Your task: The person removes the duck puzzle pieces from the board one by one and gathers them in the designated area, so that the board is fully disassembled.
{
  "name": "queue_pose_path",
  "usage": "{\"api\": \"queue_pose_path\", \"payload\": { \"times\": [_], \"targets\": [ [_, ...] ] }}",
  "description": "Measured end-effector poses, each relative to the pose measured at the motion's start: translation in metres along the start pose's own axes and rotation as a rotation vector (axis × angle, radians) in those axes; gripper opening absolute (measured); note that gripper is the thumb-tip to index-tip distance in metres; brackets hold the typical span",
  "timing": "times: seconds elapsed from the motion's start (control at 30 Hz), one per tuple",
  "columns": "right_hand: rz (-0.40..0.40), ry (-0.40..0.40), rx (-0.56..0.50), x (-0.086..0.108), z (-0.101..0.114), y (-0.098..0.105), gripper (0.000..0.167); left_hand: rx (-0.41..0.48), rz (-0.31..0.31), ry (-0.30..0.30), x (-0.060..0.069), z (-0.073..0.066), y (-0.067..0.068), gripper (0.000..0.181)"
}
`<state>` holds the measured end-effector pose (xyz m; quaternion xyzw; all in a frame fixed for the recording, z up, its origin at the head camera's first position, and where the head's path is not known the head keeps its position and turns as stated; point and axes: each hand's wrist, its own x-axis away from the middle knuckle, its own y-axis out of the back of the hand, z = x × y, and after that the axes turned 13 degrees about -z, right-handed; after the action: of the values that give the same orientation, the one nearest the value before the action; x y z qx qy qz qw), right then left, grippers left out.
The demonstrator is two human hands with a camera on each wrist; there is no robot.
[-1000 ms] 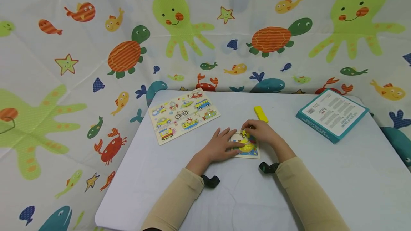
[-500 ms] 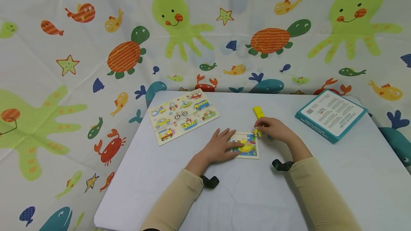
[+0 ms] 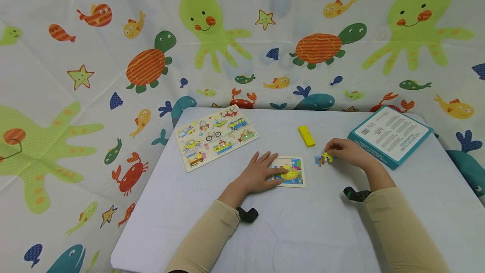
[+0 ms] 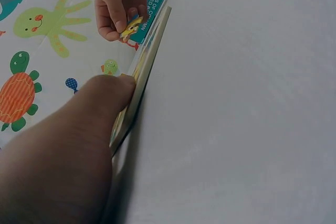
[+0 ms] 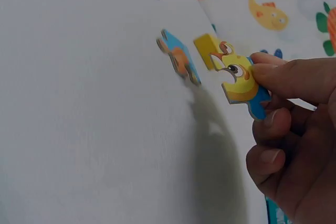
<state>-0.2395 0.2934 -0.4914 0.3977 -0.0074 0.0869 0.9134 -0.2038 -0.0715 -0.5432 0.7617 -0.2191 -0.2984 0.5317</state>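
Note:
The left hand (image 3: 259,174) lies with spread fingers on a small framed puzzle (image 3: 298,180), its thumb over the yellow picture; in the left wrist view the thumb (image 4: 110,90) touches the board's frame (image 4: 149,59). To the right of the puzzle, the right hand (image 3: 346,153) pinches a yellow and blue puzzle piece (image 3: 327,157). Close up in the right wrist view, that piece (image 5: 241,80) shows an eye and is held between thumb and fingers of the right hand (image 5: 294,124). A blue and orange piece (image 5: 180,56) lies beside it on the table.
A yellow block (image 3: 306,136) lies behind the puzzle. At the back left is a vehicle picture board (image 3: 206,151), at the back right a teal and white box (image 3: 392,136). A cloth with sea animals (image 3: 242,20) hangs behind the table (image 3: 189,222).
The right hand has moved right, away from the puzzle, carrying the yellow piece to beside the blue and orange piece. The left hand has stayed on the puzzle.

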Motion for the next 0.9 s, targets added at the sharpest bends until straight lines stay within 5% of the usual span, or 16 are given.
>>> {"api": "queue_pose_path", "payload": {
  "times": [0.9],
  "targets": [
    [0.056,-0.019,0.078,-0.001,-0.022,0.005,0.017,0.002,-0.006,-0.007,0.001,-0.001,0.002,0.045]
  ]
}}
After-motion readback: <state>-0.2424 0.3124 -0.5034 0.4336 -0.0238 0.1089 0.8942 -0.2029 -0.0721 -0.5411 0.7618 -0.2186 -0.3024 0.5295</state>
